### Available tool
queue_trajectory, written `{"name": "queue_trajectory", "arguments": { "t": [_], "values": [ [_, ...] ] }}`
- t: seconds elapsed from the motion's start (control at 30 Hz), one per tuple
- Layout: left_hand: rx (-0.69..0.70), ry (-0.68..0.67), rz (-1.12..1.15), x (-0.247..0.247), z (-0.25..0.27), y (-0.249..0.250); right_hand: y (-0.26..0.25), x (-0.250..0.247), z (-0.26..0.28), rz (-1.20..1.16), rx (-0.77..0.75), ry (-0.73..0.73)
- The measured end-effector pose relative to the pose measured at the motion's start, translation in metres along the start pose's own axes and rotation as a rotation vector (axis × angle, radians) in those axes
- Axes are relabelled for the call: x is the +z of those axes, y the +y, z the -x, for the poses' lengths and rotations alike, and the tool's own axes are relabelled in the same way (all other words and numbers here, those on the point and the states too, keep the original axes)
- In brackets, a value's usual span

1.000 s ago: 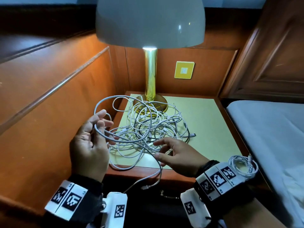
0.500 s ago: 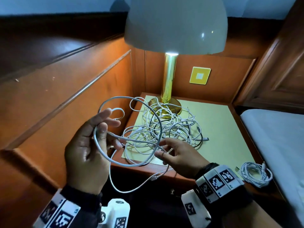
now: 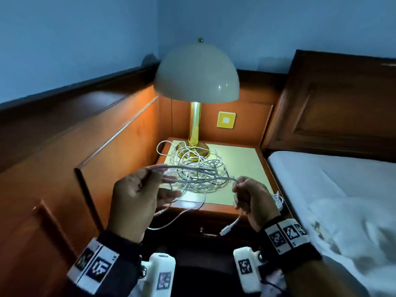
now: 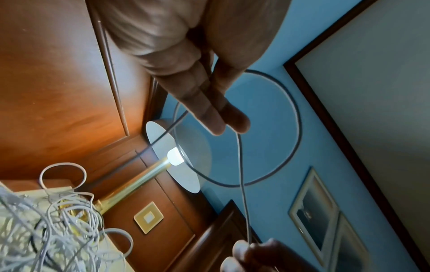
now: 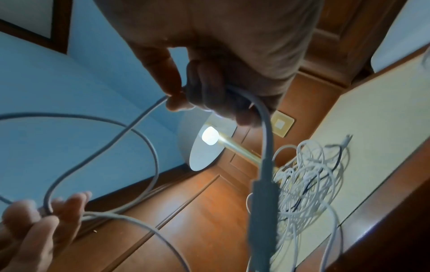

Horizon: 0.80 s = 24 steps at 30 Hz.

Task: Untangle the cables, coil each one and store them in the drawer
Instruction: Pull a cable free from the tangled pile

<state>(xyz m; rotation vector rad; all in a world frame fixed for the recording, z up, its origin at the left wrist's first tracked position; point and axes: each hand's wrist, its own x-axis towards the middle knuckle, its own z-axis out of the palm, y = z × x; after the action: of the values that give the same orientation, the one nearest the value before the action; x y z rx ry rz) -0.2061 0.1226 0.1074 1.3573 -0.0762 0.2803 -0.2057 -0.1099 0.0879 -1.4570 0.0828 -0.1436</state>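
Here your left hand [image 3: 137, 202] and right hand [image 3: 251, 198] each pinch one white cable [image 3: 199, 179], stretched left-to-right in open air before the nightstand's [image 3: 242, 168] front edge, plug [image 3: 228, 229] dangling below.

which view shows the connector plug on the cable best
Right wrist: the connector plug hangs large and close below the right hand. The head view shows it small; the left wrist view misses it.

Dark sleeves [image 3: 120, 243]; white wristbands [image 3: 287, 234] printed with black square markers; white wrist cameras [image 3: 160, 275] bearing markers.
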Motion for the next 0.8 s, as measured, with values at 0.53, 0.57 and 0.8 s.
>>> {"name": "queue_trajectory", "arguments": {
  "t": [0.53,0.57,0.8],
  "values": [
    [-0.007,-0.749,-0.331,0.150,0.049,-0.047,-0.056,-0.108,0.064,-0.059,0.110,-0.087],
    [-0.088,-0.800,-0.223,0.160,0.049,-0.058,-0.051,-0.113,0.060,-0.161,0.139,-0.111],
    [-0.263,-0.603,-0.152,0.166,0.025,-0.133,-0.039,-0.189,0.021,-0.628,0.110,0.130]
  ]
}}
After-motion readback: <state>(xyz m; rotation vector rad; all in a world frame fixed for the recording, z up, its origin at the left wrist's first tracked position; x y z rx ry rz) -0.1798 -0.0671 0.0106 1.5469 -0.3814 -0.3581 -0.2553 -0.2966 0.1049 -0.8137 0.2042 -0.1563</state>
